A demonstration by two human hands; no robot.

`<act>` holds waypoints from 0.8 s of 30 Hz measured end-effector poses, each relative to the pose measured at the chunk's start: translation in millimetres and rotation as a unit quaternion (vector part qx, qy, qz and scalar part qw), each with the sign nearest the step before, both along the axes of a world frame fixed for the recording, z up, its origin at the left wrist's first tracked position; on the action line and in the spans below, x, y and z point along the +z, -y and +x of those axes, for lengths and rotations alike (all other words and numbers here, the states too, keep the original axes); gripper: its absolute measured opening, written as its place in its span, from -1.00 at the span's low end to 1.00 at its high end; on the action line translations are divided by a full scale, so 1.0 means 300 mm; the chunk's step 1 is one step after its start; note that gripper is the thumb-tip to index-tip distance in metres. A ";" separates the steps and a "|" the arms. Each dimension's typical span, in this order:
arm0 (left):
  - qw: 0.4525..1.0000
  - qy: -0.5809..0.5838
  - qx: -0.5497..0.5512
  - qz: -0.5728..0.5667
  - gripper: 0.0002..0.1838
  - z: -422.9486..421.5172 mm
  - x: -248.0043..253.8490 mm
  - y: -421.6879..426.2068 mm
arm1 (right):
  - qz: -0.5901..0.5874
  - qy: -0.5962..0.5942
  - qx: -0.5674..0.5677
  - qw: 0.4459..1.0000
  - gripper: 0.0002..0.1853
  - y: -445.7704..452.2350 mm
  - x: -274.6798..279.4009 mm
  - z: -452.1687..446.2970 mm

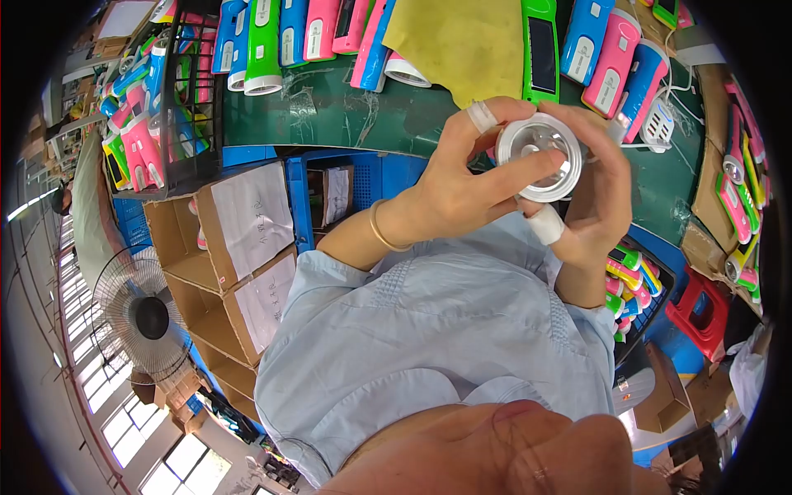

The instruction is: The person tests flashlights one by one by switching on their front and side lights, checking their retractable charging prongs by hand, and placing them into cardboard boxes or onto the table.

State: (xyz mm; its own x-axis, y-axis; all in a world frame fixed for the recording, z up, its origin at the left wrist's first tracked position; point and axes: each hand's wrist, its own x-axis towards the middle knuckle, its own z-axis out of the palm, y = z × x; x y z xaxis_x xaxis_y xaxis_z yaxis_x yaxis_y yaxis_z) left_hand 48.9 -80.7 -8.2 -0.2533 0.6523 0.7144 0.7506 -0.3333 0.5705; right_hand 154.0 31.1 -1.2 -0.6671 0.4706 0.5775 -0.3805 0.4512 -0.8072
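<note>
Close to my chest, both my hands are around a flashlight head [513,157] with a white rim and a shiny reflector, its round front facing up toward me. My left hand [454,186] grips it from the left, one finger lying across the front. White tape wraps a finger of this hand, and a bangle [379,227] is on the wrist. From the right, my right hand [609,194] curls around the rim, with white tape on its thumb. Whatever lies below the head is mostly hidden by my fingers. A green flashlight with a dark panel [542,54] lies just beyond.
Blue, pink and green flashlights [322,29] line the green tabletop [346,115] beside a yellow cloth [450,41]. A white multi-port charger [657,124] sits right. A black basket [194,107] holds more flashlights at left. Cardboard compartments [198,247], a fan [148,318] and a red stool [700,312] stand around.
</note>
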 end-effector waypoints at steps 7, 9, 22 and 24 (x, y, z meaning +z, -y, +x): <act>1.000 -0.014 -0.018 -0.011 -0.55 0.002 0.001 0.005 | -0.193 0.021 0.068 0.979 -0.28 0.009 0.049 -0.003; 0.999 -0.033 -0.012 -0.007 -0.54 -0.001 -0.002 -0.004 | -0.126 0.022 0.008 0.992 -0.26 0.013 0.025 0.004; 0.999 -0.013 -0.019 0.030 -0.43 -0.018 0.015 -0.086 | -0.085 -0.001 -0.100 0.991 -0.38 0.005 0.030 -0.040; 0.996 0.084 0.012 -0.029 -0.30 -0.019 0.032 -0.087 | -0.138 0.023 -0.083 0.987 -0.36 -0.019 0.037 -0.033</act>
State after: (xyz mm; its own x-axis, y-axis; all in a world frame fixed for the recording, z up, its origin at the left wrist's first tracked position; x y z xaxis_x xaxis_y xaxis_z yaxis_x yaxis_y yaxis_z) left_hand 43.2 -54.7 1.5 -0.3821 0.6837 0.6217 0.6498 -0.2796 0.7068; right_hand 144.1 36.8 9.9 -0.5890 0.7114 0.3833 -0.2805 0.2648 -0.9226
